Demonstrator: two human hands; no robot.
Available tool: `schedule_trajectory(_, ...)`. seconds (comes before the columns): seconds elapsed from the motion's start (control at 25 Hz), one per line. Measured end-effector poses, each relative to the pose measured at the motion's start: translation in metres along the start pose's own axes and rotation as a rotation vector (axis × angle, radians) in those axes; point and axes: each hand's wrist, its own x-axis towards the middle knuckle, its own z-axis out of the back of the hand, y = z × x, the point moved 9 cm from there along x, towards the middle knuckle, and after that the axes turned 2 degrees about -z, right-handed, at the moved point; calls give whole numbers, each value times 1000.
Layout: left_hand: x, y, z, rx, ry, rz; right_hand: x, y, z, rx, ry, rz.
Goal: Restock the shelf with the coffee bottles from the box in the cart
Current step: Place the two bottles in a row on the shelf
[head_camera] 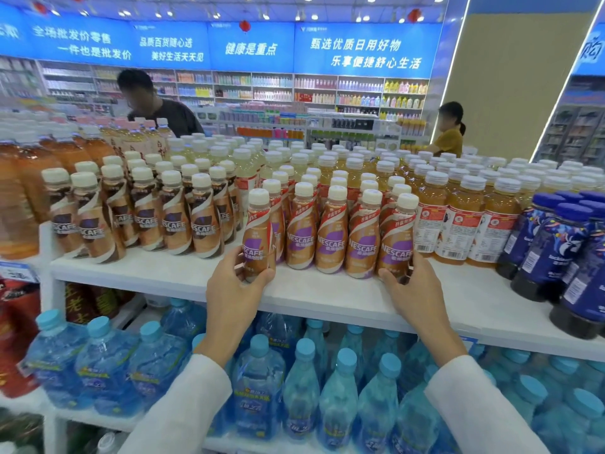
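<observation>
A white shelf crowded with drinks carries a front row of purple-labelled coffee bottles, with brown-labelled bottles to its left and amber drinks to its right. The left hand curls round the leftmost bottle and the right hand wraps the rightmost bottle, both bottles upright near the shelf's front edge.

The person is wearing a plain white long-sleeved top. The left sleeve and the right sleeve are looking soft and smooth, each taking on a faint bluish cast in its shaded folds. Both cuffs are sitting loose and wide, ending partway along the forearm and leaving the wrists uncovered. The left grip and the right grip are showing bare.
</observation>
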Motion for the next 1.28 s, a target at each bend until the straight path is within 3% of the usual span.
schedule_trajectory(0.4, -6, -2, 9, 31, -152, 12, -3, 2, 1, 1, 19, 10)
schedule_trajectory(0.92, -16, -4, -2, 164, -116, 7, -13, 9, 7, 44, 40, 9)
schedule_trajectory(1.12, -62, 4, 16, 93, -100, 66, -67, 11, 21, 99, -55, 110)
schedule_trajectory(1.28, -127, 34, 58, 27, -154, 160, -136, -6, 0, 302, 13, 159)
